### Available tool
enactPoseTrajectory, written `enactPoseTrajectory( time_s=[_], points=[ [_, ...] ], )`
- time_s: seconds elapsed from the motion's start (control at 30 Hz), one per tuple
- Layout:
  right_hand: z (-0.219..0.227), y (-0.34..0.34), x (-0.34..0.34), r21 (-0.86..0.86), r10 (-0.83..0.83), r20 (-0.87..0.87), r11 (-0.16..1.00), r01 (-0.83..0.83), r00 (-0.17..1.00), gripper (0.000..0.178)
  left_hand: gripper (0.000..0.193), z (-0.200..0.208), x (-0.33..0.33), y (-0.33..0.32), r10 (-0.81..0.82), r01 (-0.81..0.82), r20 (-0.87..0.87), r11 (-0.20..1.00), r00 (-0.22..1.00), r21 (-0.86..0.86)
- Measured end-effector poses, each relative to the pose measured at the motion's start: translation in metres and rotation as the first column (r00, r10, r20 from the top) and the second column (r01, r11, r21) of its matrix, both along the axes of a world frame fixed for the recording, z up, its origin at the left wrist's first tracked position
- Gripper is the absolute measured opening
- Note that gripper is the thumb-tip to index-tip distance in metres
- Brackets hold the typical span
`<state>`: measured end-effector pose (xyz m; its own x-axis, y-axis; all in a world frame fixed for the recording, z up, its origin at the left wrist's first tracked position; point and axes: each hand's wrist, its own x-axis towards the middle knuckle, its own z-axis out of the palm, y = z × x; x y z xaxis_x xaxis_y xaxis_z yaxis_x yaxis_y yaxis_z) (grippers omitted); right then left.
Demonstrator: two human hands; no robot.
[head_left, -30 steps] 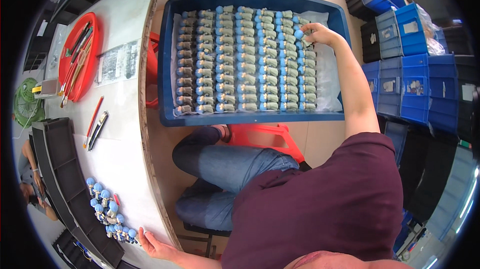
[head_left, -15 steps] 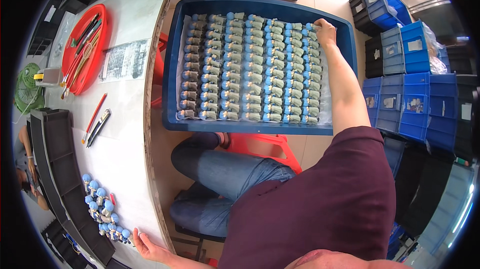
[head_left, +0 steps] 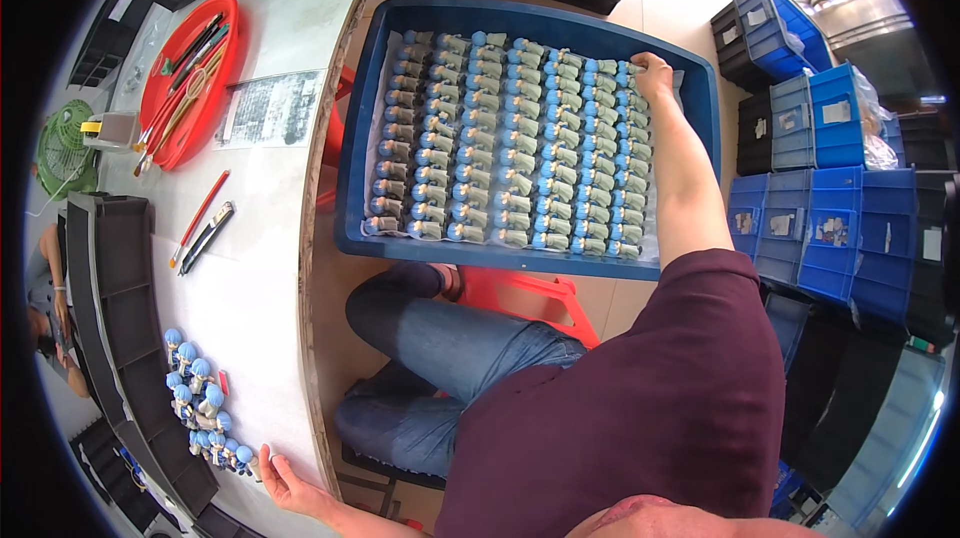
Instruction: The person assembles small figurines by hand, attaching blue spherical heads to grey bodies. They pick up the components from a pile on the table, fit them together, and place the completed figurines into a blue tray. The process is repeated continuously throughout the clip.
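Note:
My right hand (head_left: 654, 78) reaches to the far right corner of a large blue tray (head_left: 430, 263). Its fingers are closed around a small blue-haired figurine (head_left: 627, 69) at the end of the outermost row. Several rows of similar figurines (head_left: 520, 138) with pale grey-green bodies lie on a white liner in the tray. At the lower left, my left hand (head_left: 284, 483) rests by the table edge, fingers slightly apart. Its fingertips are beside a cluster of blue-haired figurines (head_left: 210, 396) on the white table (head_left: 265, 328); I see nothing held in them.
A red oval tray (head_left: 232, 48) of brushes and tools lies on the table, near a red-handled brush (head_left: 203, 213) and a black cutter (head_left: 208, 240). Black bins (head_left: 105, 248) line the table's left side. Blue crates (head_left: 830, 228) are stacked at right. A red stool (head_left: 530, 293) stands under the tray.
The whole view has shifted slightly, so the table and the tray appear moved. My right hand remains at the tray's corner figurine, and my left hand stays beside the cluster.

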<state>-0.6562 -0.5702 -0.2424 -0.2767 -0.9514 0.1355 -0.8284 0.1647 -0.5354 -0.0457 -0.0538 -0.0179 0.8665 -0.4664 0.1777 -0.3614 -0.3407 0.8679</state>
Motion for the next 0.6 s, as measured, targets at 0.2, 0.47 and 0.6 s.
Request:
enactPoseTrajectory(
  time_s=[0.2,0.47,0.6],
  points=[
    [0.014,0.018,0.0,-0.001,-0.008,0.02,1.0,0.008,1.0,0.041,0.024,0.0,-0.001,0.001,0.009,-0.01,-0.014,1.0,1.0,-0.028],
    [0.003,0.045,-0.024,-0.01,-0.311,0.207,0.947,0.32,0.928,0.034,0.023,0.002,-0.006,-0.003,-0.011,0.009,-0.035,0.998,0.999,-0.07],
    [-0.006,0.034,-0.014,0.095,-0.281,0.329,0.96,0.264,0.902,0.036,0.023,0.004,-0.006,-0.002,-0.009,0.009,-0.008,0.999,1.0,-0.044]
  ],
)
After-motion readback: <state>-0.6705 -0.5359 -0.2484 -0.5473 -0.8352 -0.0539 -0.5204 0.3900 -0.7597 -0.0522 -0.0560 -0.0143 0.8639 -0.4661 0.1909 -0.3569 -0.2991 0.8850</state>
